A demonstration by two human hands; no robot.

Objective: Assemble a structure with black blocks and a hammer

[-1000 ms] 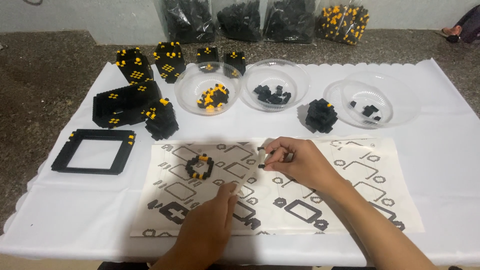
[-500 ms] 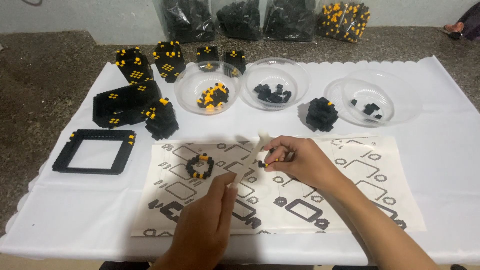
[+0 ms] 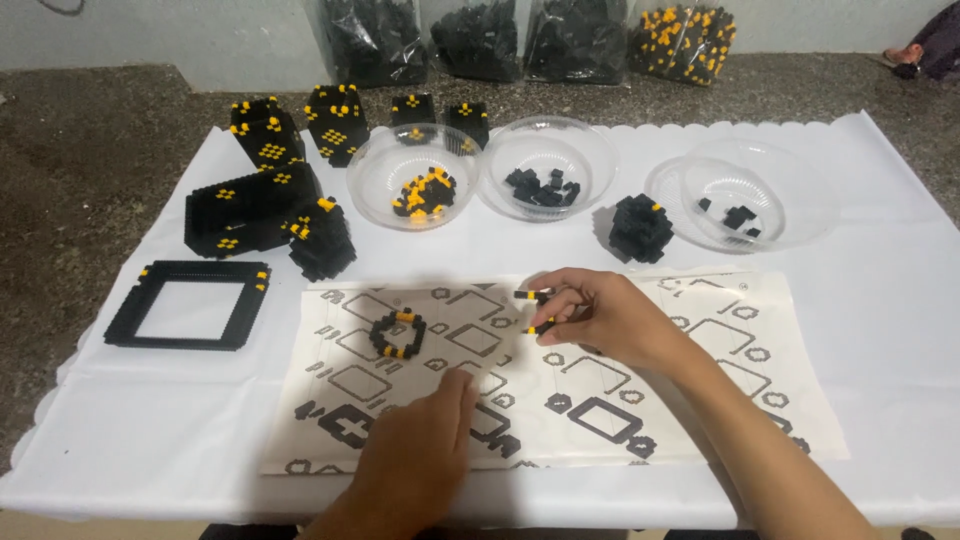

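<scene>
Our right hand (image 3: 600, 315) hovers over the instruction sheet (image 3: 700, 400), its grip pinched narrow on what seems a small black-and-yellow brick piece (image 3: 535, 310). Our left hand (image 3: 415, 460) rests flat, fingers loosely extended, holding nothing, below the brick ring (image 3: 397, 332).

Desk (image 3: 90, 150): rough speckled stone-like top, dark grey-brown, matt. White cover sheet (image 3: 880, 260) over it: thin, smooth, paper- or plastic-like w/ scalloped edge, slight creases. Printed instruction sheet (image 3: 700, 400): paper, matt, black diagrams on white. Three bowls (image 3: 545, 135): clear thin plastic, glossy, catching light. Small bricks (image 3: 420, 195) in them, plus built blocks (image 3: 250, 210) & square frame (image 3: 190, 305): hard plastic, black & yellow, studded, low sheen. Small ring piece (image 3: 398, 333): same plastic. Bags (image 3: 480, 35) at back: clear plastic film, shiny, wrinkled. Tiny bricks (image 3: 535, 310) in right hand's fingers (image 3: 560, 305): same black/yellow plastic.
</scene>
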